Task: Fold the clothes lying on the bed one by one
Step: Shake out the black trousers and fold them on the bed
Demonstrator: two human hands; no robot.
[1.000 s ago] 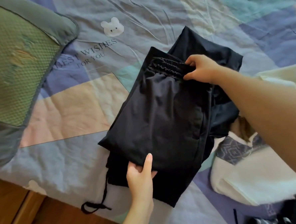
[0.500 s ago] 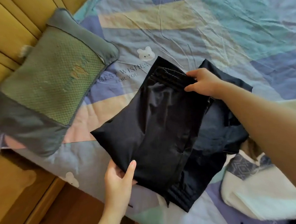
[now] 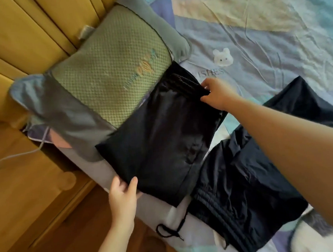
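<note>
On the bed (image 3: 273,31), 1 pillow (image 3: 108,78). Against its near edge lies 1 folded black garment (image 3: 162,141), soft, light, floppy (best held by opposite edges). Beside that lies 1 unfolded black garment (image 3: 243,189). The right hand (image 3: 218,95) pinches the waistband; the left hand (image 3: 123,196) holds the near corner, fingers (image 3: 133,183) on top.

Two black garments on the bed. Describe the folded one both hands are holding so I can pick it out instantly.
Start at the green pillow by the wooden headboard. The folded black pants overlap its lower right corner, left hand at the near end, right hand at the waistband. Unlike the rumpled black garment to the right, it's a smooth rectangle.
</note>
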